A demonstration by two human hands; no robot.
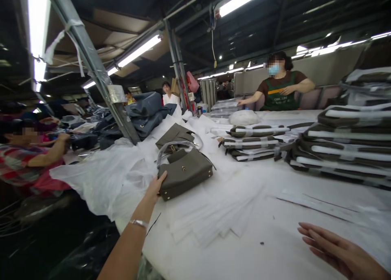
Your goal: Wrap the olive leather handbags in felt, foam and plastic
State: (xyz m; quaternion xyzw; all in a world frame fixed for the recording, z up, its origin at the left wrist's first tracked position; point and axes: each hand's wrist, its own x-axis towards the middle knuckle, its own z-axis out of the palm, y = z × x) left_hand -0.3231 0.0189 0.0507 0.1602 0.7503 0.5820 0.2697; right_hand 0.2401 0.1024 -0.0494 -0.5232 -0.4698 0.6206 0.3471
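Observation:
My left hand (156,185) grips the lower left end of an olive-grey handbag (191,175), thumb on its front, the other fingers mostly hidden. The bag lies tilted on the white-covered table, with a small gold emblem and metal feet showing. Right behind it rests a second handbag (174,134) of the same colour, strap and gold fittings visible. Low on the right, my right hand (337,247) is held over the table with its fingers stretched out and nothing in it. Fanned thin white sheets (210,219) lie between the two hands.
Stacks of flat, wrapped dark pieces (345,149) rise at the right, with a lower stack (253,142) beside them. Crumpled white wrapping (110,182) hangs over the left edge. A metal post (100,76) stands at the left. Several co-workers are around, one in a green apron (279,96) across the table.

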